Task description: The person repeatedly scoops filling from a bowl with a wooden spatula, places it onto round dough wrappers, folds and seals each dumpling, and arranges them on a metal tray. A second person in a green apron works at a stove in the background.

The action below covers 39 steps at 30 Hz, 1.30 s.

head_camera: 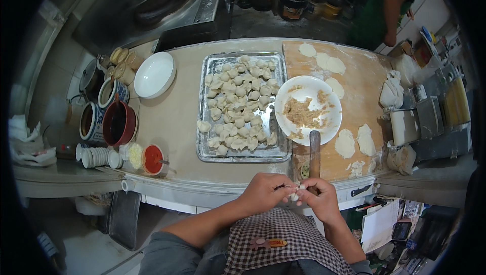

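My left hand (265,194) and my right hand (322,199) meet in front of the counter edge. Between their fingertips they pinch a small dough dumpling (294,196), partly hidden by the fingers. A wooden rod (314,153) runs from the bowl's near rim down behind my right hand; I cannot tell if that hand also grips it. Beyond it, the white bowl (280,117) holds minced filling (303,112). To its left, a metal tray (243,157) carries many folded dumplings (239,102). Flat dough wrappers (344,143) lie on the floured wooden board (364,96) at right.
Left of the tray are a white dish (155,75), a red bowl of dark liquid (119,123), a tub of red sauce (152,160) and stacked small white cups (95,157). Containers (405,126) line the right side. A person's arm (393,13) shows beyond the counter.
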Each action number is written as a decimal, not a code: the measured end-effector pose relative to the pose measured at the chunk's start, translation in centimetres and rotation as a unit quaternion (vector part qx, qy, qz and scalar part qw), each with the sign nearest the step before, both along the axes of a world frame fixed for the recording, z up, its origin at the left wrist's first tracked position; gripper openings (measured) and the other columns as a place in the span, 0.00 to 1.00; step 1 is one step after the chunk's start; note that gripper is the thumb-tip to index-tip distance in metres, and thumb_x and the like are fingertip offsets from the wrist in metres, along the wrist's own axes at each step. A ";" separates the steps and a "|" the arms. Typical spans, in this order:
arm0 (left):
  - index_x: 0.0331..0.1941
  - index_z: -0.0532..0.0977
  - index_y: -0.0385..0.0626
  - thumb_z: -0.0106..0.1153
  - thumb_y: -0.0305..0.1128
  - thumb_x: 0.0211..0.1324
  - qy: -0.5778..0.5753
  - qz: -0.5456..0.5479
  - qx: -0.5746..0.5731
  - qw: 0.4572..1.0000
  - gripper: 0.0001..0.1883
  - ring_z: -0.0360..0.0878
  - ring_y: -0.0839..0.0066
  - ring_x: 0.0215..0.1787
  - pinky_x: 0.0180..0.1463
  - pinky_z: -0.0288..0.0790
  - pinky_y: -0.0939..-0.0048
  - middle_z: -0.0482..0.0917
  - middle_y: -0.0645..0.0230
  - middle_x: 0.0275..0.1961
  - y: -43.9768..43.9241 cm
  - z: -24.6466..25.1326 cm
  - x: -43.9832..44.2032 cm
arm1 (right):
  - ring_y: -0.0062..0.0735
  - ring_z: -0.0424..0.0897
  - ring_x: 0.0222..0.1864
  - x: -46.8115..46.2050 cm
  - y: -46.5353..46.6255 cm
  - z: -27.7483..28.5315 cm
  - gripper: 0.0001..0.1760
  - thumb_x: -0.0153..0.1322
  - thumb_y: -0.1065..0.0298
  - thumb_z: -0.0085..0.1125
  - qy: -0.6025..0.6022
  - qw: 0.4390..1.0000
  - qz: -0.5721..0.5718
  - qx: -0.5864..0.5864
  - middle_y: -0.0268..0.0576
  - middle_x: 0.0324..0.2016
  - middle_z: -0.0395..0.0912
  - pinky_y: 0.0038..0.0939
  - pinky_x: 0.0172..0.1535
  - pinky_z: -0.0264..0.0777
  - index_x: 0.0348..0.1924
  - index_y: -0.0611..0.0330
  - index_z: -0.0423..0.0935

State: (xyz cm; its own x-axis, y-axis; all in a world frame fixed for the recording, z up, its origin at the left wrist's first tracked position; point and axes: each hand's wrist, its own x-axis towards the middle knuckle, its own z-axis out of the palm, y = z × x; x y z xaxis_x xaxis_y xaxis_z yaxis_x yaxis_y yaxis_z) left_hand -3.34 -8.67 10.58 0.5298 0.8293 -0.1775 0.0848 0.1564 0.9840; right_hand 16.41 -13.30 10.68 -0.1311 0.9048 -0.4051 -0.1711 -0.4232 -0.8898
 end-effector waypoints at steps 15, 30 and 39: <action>0.46 0.78 0.41 0.55 0.34 0.66 0.084 0.128 -0.064 0.986 0.11 0.82 0.63 0.41 0.45 0.75 0.67 0.81 0.58 0.42 3.2 -5.5 -6.1 | 0.33 0.84 0.37 -1.6 0.0 -0.6 0.21 0.71 0.87 0.47 -0.220 0.962 0.062 0.151 0.48 0.41 0.82 0.28 0.34 0.80 0.55 0.63 0.75; 0.24 0.75 0.45 0.57 0.31 0.42 0.471 -0.187 0.444 0.739 0.04 0.77 0.60 0.35 0.36 0.72 0.57 0.75 0.62 0.28 6.4 -13.1 -8.1 | 0.37 0.82 0.33 2.0 -1.3 -3.4 0.20 0.68 0.84 0.46 -0.258 0.952 -0.002 0.164 0.47 0.36 0.80 0.33 0.39 0.76 0.48 0.62 0.79; 0.28 0.77 0.45 0.60 0.31 0.46 0.500 -0.115 0.430 0.743 0.05 0.78 0.58 0.34 0.35 0.72 0.56 0.77 0.62 0.29 4.2 -13.1 -7.9 | 0.50 0.76 0.46 11.3 5.8 -10.6 0.13 0.65 0.66 0.65 -0.630 0.752 -0.152 0.117 0.45 0.43 0.75 0.44 0.44 0.75 0.42 0.55 0.77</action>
State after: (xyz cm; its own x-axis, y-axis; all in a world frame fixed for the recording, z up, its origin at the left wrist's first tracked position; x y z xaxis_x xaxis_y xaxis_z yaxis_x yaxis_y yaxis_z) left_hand -11.23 -4.43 -2.50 0.6349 0.7718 -0.0349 0.7679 -0.6254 0.1385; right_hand 27.69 -7.46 0.03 0.4515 0.8810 0.1413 0.8136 -0.3414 -0.4707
